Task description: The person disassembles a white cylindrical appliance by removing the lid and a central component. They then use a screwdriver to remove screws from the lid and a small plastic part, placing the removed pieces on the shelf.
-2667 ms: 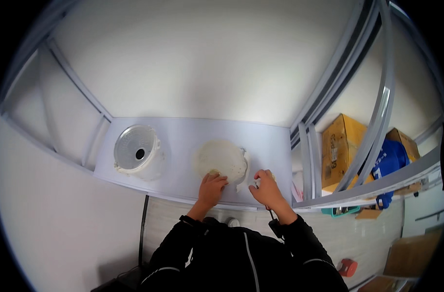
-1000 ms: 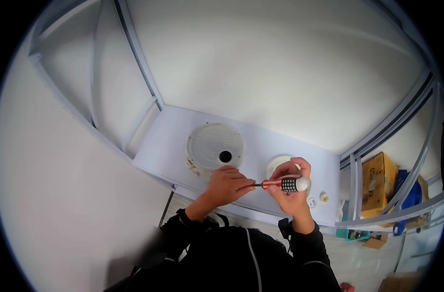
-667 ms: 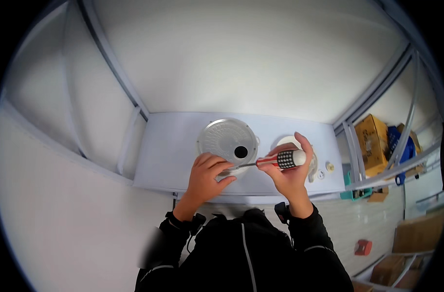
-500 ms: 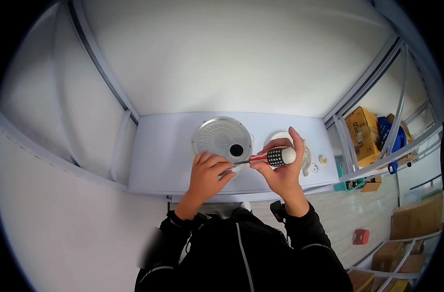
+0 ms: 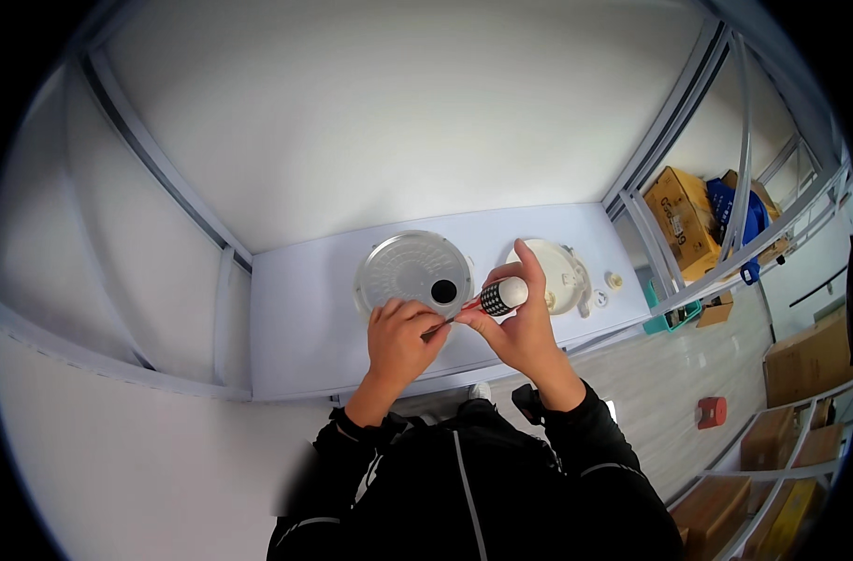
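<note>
My right hand (image 5: 527, 327) grips a screwdriver (image 5: 504, 295) with a white-capped handle patterned in black and red, its thumb low on the handle and its index finger raised. The shaft points left and down toward my left hand (image 5: 403, 338). That hand's fingers are bent together around the shaft's tip; what they pinch is hidden. Just beyond both hands lies a round silver-rimmed appliance part (image 5: 398, 262) with a dark round hole near its right side. My left fingers lie at its near edge, and I cannot tell whether they touch it.
Right of my right hand lies a round white plastic cover (image 5: 569, 271), with a small yellowish fitting (image 5: 614, 280) and a white ring (image 5: 601, 298) beside it. A metal frame (image 5: 670, 252) borders the white table (image 5: 300, 346). Cardboard boxes (image 5: 679, 220) and a teal basket (image 5: 674, 320) stand beyond it.
The view has shifted and turned slightly. My right hand has tilted the screwdriver, so its white cap now faces more upward. More of the white cover shows. My left hand keeps its pinch.
</note>
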The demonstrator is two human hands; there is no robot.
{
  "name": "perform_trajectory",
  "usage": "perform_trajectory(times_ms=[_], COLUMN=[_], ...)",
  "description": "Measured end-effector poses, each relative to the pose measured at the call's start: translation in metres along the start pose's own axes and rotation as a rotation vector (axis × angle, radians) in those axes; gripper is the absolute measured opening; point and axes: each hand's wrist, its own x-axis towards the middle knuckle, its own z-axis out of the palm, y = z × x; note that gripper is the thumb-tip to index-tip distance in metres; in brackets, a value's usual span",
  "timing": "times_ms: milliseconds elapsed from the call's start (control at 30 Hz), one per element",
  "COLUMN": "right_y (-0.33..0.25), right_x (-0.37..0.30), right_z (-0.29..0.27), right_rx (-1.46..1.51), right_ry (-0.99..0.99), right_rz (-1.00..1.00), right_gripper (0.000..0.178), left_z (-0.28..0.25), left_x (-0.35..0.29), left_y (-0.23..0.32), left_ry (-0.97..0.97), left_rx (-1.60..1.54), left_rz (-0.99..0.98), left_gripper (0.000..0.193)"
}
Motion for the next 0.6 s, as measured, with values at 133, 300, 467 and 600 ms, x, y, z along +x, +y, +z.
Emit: perform_trajectory(times_ms=[133, 300, 467, 600], right_y=[-0.004, -0.004, -0.007, -0.011], right_x=[0.006, 0.009, 0.012, 0.015], right_z=[-0.001, 0.001, 0.002, 0.002], right_rx=[-0.097, -0.082, -0.074, -0.072], right_ry=[-0.013, -0.021, -0.025, -0.030], right_rz=[-0.010, 0.029, 0.016, 0.012], right_gripper=[0.119, 0.119, 0.112, 0.108], left_z=[0.003, 0.004, 0.005, 0.005], left_x=[0.000, -0.001, -0.001, -0.002], left_y=[-0.001, -0.003, -0.003, -0.005], left_ry=[0.018, 0.021, 0.018, 0.018], left_rx=[-0.028, -0.030, -0.021, -0.024], left_rz=[-0.016, -0.021, -0.029, -0.031], left_gripper=[0.010, 0.011, 0.011, 0.011])
